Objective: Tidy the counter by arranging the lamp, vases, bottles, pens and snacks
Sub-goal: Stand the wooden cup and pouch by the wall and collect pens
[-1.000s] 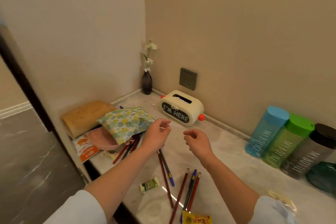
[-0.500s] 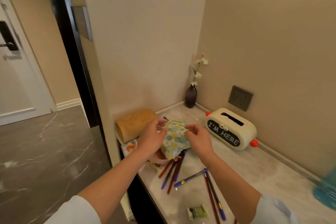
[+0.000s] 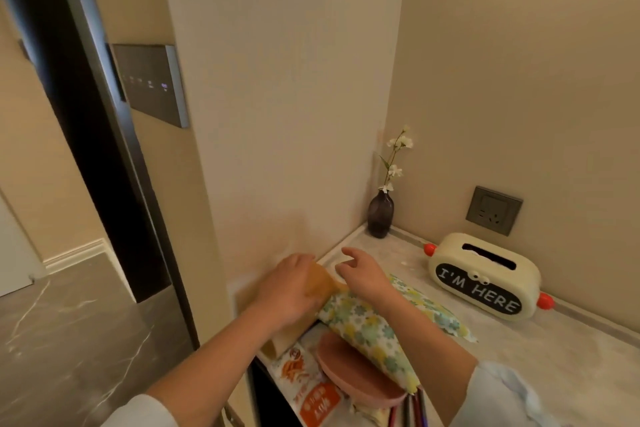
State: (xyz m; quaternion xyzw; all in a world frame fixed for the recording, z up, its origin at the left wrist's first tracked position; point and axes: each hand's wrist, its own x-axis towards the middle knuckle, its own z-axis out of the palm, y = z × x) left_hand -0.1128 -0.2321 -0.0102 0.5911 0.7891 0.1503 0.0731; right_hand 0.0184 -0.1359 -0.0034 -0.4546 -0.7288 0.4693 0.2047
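Note:
A tan cylinder (image 3: 322, 283) lies on its side at the counter's left edge against the wall. My left hand (image 3: 287, 288) is curled over its near part and grips it. My right hand (image 3: 360, 274) hovers at its far end with fingers spread, and I cannot tell whether it touches. A floral pouch (image 3: 375, 328) lies under my right wrist, resting on a pink dish (image 3: 353, 369). An orange snack packet (image 3: 313, 395) sits at the front left. Several pens (image 3: 412, 409) poke out below the pouch. A dark vase (image 3: 380, 215) with white flowers stands in the corner.
A cream tissue box (image 3: 485, 282) reading "I'M HERE" stands against the back wall under a grey socket (image 3: 493, 210). The marble counter (image 3: 561, 378) stretches to the right. On the left are a wall edge with a control panel (image 3: 152, 83) and a hallway floor.
Both hands let go of the floral pouch and moved back-left to the tan cylinder. The pouch now lies on the pink dish. My view swung further left and closer.

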